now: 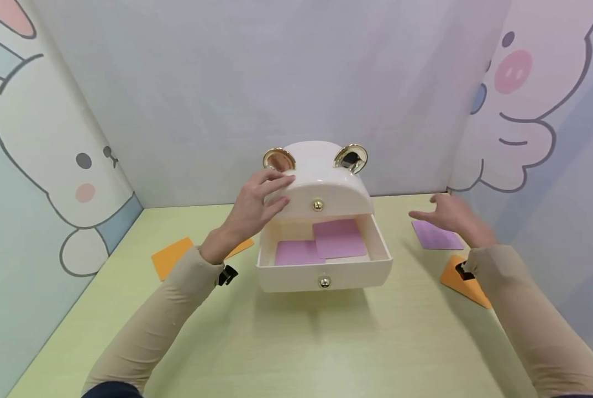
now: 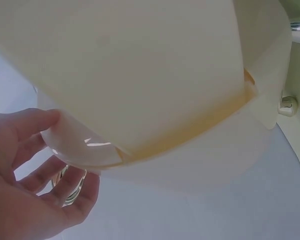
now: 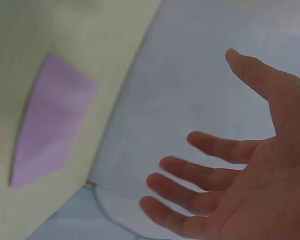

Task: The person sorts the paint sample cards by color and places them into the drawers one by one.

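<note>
Storage box [image 1: 343,193], white, stands in the middle of a pale yellow-green table [image 1: 316,348]; a plain light wall [image 1: 201,99] rises behind, with cartoon animals [image 1: 52,149] on both side walls; it has two gold-rimmed ears [image 1: 278,159], two round knobs [image 1: 318,205] and an extended drawer [image 1: 288,280]; three purple cards [image 1: 343,237] show, two inside the drawer, one at right; three orange patches [image 1: 172,257] show, two by the left forearm, one by the right; the knobs face the wearer, the drawer front lying lengthwise left to right; the left hand [image 1: 253,204] touches the box's upper left, thumb and fingers apart; the right hand [image 1: 447,214], fingers spread, holds nothing near the outer purple card.
</note>
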Demonstrator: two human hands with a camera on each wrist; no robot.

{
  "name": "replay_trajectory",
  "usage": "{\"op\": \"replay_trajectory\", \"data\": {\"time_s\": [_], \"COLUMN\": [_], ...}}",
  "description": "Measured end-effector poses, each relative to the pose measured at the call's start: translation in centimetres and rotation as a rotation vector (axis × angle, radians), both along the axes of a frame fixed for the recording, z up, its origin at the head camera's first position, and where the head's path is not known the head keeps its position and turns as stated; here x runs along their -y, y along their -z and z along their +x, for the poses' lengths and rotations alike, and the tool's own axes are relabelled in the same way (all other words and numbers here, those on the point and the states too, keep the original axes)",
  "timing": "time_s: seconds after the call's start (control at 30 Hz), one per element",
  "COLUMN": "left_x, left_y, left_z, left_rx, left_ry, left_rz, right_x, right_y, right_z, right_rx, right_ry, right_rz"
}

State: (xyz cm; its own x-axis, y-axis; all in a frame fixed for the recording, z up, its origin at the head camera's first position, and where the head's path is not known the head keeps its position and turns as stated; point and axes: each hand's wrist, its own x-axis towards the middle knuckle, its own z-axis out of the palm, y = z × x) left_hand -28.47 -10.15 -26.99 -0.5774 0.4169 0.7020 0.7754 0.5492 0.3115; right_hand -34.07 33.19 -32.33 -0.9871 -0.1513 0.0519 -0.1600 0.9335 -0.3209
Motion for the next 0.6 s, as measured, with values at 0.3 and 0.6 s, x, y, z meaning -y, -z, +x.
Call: {"op": "replay_trajectory", "data": {"time_s": [0.3,0.6], "left_x": [-0.1,-0.1], "left_y": [-0.2,0.0], "left_z": [0.0,0.1], "left_rx": [0.003,0.013], "left_ry": [-0.007,0.006], "left_rz": [-0.005,0.001], "right_x": [-3.4,-2.9], "right_y": [4.5,5.3], "right_z": [-1.2,-1.2], "right_rx": [0.349,0.295], "right_ry": [0.136,0.228], "right_rz": [0.037,0.103]}}
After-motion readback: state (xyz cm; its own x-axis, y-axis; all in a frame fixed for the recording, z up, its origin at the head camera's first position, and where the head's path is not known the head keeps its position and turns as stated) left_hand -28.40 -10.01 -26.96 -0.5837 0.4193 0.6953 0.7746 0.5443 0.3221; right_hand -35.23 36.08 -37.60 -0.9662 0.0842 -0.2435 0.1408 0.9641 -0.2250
